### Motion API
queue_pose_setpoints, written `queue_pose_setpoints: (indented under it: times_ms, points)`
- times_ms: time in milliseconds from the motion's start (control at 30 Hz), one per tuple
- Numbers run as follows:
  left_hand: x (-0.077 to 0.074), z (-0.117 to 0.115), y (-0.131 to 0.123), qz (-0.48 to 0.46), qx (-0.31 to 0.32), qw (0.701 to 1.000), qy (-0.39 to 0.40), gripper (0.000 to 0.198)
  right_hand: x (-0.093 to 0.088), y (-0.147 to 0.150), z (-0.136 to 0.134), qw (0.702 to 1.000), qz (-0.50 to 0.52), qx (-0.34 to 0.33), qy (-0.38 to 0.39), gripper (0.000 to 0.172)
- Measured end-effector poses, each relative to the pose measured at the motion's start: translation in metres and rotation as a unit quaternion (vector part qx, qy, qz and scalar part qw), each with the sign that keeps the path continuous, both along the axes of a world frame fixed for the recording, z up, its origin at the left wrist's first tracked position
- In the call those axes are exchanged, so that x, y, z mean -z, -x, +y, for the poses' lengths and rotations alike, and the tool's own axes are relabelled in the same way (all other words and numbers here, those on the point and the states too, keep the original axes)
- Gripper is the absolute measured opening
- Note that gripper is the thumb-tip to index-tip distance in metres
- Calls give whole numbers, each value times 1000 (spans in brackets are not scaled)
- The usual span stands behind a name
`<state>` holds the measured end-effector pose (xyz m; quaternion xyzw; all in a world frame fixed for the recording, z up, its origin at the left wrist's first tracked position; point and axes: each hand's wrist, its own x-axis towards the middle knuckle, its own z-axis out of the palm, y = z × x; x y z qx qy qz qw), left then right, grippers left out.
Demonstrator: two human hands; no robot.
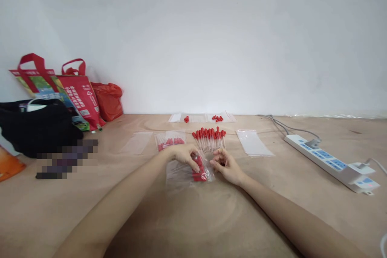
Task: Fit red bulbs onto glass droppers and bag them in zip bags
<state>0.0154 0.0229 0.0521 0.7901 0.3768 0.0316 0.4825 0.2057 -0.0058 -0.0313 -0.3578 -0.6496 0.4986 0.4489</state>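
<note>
My left hand pinches the top of a small clear plastic bag filled with red-capped droppers. My right hand is curled at the bag's right edge, its fingers on the plastic. Just beyond the hands lies a row of several loose red-capped glass droppers on the wooden table. To their left is another filled clear bag. An empty clear bag lies further left, and a small stack of clear bags lies to the right.
Near the wall are flat clear bags with a few loose red caps. A white power strip with cables runs along the right. At the left stand red shopping bags, a red plastic bag and a black bag.
</note>
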Motion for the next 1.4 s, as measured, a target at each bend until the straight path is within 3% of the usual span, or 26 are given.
queue_pose_setpoints:
  times_ms: [133,233,300,400,500,567,667,767,833,900,1000,1100,1267,1400]
  points:
    - [-31,-3,31,-144,-111,983,-30,29,1,-1,2,1000,-20,9,-4,36]
    - [-47,7,48,-239,-244,927,-157,33,1,0,2,1000,-26,11,-4,34]
    - [-43,20,55,-259,-297,887,-242,36,1,0,2,1000,-26,11,-2,33]
    - [-18,41,62,-221,-322,854,-344,31,0,0,2,1000,-29,12,2,32]
    - [15,55,67,-189,-318,864,-343,22,-1,-1,1,1000,-27,12,7,32]
    - [30,58,70,-162,-306,878,-332,16,-3,-1,0,999,-30,11,5,31]
    - [31,55,78,-115,-267,907,-305,15,-4,-1,0,999,-41,12,-3,30]
    - [17,47,95,-79,-226,929,-282,29,-4,-1,0,999,-43,9,-4,30]
    - [10,39,114,-51,-219,933,-282,40,-3,-1,0,999,-44,7,-4,30]
    - [10,30,138,42,-243,906,-345,47,-3,-1,0,999,-44,7,-3,30]
    - [24,13,173,169,-310,851,-390,58,-3,0,0,999,-43,8,-4,30]
    - [40,-11,193,233,-304,846,-371,58,-5,0,-1,999,-47,7,-5,29]
    - [42,-80,184,256,-285,847,-369,55,-3,-1,-1,998,-56,9,-13,29]
    - [26,-143,160,223,-229,897,-305,50,-3,-1,-1,996,-80,13,-27,25]
